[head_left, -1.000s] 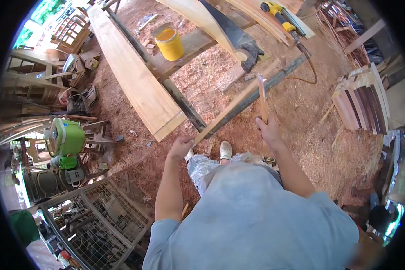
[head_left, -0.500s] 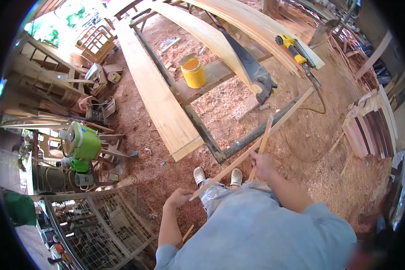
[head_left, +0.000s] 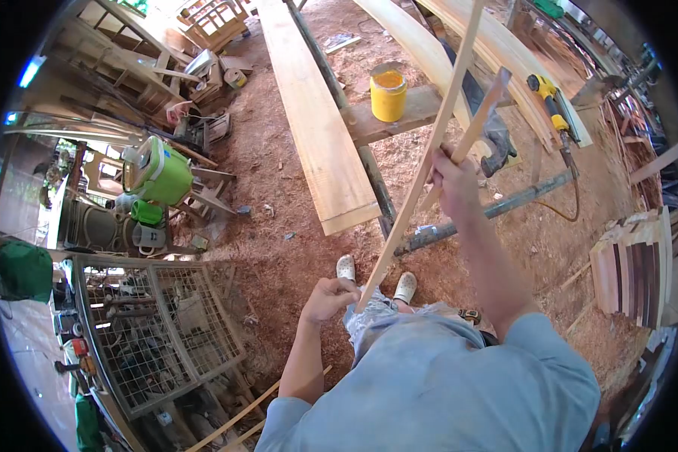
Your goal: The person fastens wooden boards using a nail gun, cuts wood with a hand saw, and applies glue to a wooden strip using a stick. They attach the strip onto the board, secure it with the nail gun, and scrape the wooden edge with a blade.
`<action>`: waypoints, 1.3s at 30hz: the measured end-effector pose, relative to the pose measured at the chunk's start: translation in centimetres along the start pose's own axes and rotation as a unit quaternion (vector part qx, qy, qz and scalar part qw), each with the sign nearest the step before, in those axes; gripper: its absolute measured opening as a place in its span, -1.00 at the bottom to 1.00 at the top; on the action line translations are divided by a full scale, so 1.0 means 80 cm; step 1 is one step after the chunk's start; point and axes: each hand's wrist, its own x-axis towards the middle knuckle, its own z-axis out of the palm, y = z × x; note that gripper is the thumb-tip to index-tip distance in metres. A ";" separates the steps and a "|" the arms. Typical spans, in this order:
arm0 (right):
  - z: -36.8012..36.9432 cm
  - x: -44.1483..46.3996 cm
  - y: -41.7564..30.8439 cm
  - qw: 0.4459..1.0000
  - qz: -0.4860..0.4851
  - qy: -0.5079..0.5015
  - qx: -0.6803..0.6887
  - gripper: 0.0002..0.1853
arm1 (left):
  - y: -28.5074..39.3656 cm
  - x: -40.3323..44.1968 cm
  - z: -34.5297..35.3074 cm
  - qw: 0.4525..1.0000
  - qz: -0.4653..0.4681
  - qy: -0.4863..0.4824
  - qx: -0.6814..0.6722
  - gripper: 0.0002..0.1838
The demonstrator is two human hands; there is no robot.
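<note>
Reddish sawdust-covered floor (head_left: 279, 256); round yellow tub (head_left: 388, 99) on brown plank (head_left: 419, 111), long pale wooden strip (head_left: 397, 226) partly blocking plank. Right hand (head_left: 456, 179) clamped on short wooden stick (head_left: 477, 126); left hand (head_left: 329, 300) at strip's lower end, grip unclear.

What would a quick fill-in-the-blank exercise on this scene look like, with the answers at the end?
1. The paint-like bucket with the open top is ____ in colour.
2. Of its upper and lower ends as pictured, the long wooden strip has its ____ end near the left hand.
3. The number of pale clogs in view is ____.
4. In the picture, the power tool lies to the bucket's ____.

Missing words: yellow; lower; two; right.
</note>
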 end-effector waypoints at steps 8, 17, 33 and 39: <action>0.073 0.009 -0.026 0.993 0.006 -0.117 -0.026 -0.80 | 0.139 0.064 0.030 0.981 0.008 0.161 -0.110 -0.60; 0.072 0.044 -0.029 0.972 -0.051 -0.065 -0.220 -0.65 | 0.175 0.095 -0.045 0.927 0.064 0.365 0.048 -0.62; 0.060 0.215 -0.196 0.519 -0.034 -0.079 -0.850 -0.75 | 0.073 0.017 -0.268 0.793 0.066 0.606 -0.012 -0.55; 0.123 0.255 -0.142 0.500 -0.004 -0.102 -0.860 -0.76 | 0.092 0.056 -0.312 0.777 0.052 0.627 -0.027 -0.51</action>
